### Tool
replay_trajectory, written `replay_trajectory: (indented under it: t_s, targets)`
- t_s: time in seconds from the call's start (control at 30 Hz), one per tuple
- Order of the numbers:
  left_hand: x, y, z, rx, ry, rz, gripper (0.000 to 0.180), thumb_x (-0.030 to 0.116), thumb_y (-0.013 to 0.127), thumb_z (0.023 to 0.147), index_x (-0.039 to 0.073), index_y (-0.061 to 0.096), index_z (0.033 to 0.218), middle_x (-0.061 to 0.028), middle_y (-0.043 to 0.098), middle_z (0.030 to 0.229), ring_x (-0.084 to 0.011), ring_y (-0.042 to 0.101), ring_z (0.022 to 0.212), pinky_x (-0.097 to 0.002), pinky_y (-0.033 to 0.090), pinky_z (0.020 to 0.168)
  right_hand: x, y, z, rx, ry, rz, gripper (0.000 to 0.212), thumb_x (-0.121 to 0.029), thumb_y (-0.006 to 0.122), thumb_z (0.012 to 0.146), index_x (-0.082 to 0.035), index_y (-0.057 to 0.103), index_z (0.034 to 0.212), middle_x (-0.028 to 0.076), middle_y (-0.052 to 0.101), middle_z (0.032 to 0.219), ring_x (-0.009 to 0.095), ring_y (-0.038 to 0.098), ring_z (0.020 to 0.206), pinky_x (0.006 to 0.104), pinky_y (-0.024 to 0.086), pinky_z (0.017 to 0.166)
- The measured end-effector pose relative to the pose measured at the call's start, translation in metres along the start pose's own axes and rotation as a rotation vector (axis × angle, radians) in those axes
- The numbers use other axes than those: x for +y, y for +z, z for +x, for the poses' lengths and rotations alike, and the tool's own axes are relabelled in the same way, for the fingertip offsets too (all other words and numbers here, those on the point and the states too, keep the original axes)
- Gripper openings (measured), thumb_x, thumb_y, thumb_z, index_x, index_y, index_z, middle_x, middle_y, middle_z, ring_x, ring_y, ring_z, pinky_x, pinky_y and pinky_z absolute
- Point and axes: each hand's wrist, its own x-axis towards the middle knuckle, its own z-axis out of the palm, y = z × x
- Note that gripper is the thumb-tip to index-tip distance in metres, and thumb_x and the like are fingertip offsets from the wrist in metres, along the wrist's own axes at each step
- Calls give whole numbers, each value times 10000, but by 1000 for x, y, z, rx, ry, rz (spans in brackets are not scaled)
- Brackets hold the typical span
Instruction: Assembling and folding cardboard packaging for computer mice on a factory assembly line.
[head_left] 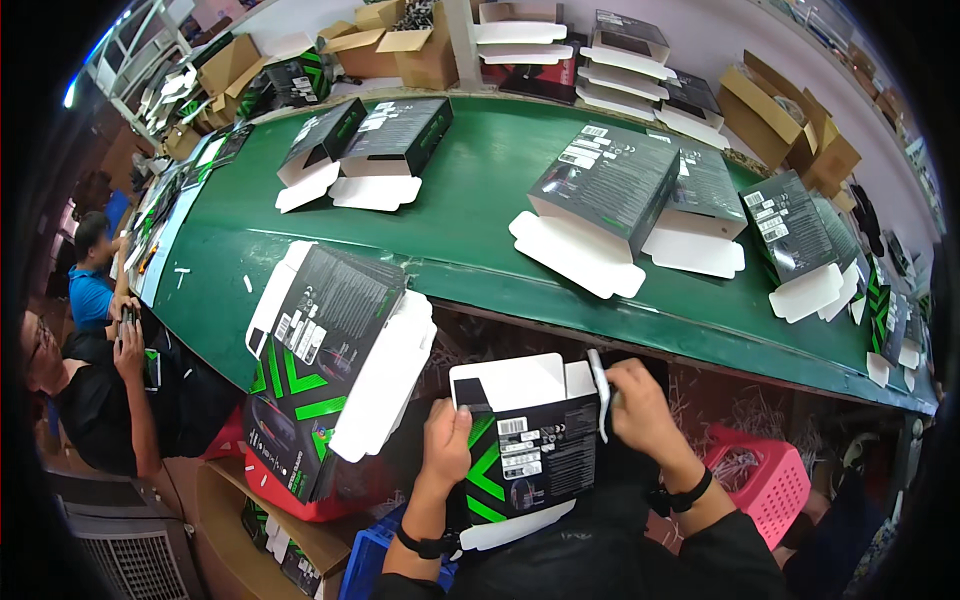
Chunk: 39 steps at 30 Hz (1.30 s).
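Left hand [447, 440] has the left edge of a black-and-green printed carton [548, 455] around six o'clock, while the right hand [643, 405] looks pinched on a thin pale strip [602, 393] at its upper right corner. White flaps [520, 380] are open, so I'd call this one unfinished. Popped-open boxes [605, 185] sit on the green bench [480, 225] at eleven, one and nearly three o'clock, flaps open too, so probably only part-done. Stack of flat-looking cartons [345, 310] at eight-ish? Likely still to go.
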Motion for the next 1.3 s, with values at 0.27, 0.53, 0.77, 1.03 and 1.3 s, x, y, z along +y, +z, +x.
replay_trajectory:
  t_s: [0.27,0.53,0.77,1.03,1.3]
  targets:
    - [32,6,-18,-20,59,195,215,143,486,1027,-17,574,913,-192,565,827,-402,517,808,-491,415,736,-17,29,0,-62,3,-659,209,-152,746,750,-90,655,929,102,577,877,271,652,755,375,560,586]
    - [48,-15,-24,121,82,498,193,121,529,986,-22,530,857,-217,545,847,-423,499,822,-525,390,755,14,25,-29,-764,93,-1036,531,-163,737,752,-61,645,1265,160,627,1185,250,680,853,339,553,606]
    - [51,-1,-21,65,78,404,147,97,552,973,-32,548,901,-223,554,872,-428,500,831,-520,399,749,-22,27,11,-222,-28,-293,646,-37,670,787,-135,516,1407,136,565,1218,357,707,835,433,609,688]
    - [46,-2,-26,51,229,286,206,88,537,982,-22,612,1140,-232,610,1027,-490,555,987,-649,366,1066,-31,45,8,36,-214,-214,586,-317,875,692,-130,681,1212,207,475,1429,181,523,651,316,498,554]
    - [24,12,-29,-20,234,257,288,144,570,992,-63,565,1192,-254,545,1117,-460,521,1085,-610,365,1080,-27,48,15,-331,-251,-150,542,-561,818,750,-68,593,757,90,655,819,295,669,733,408,537,589]
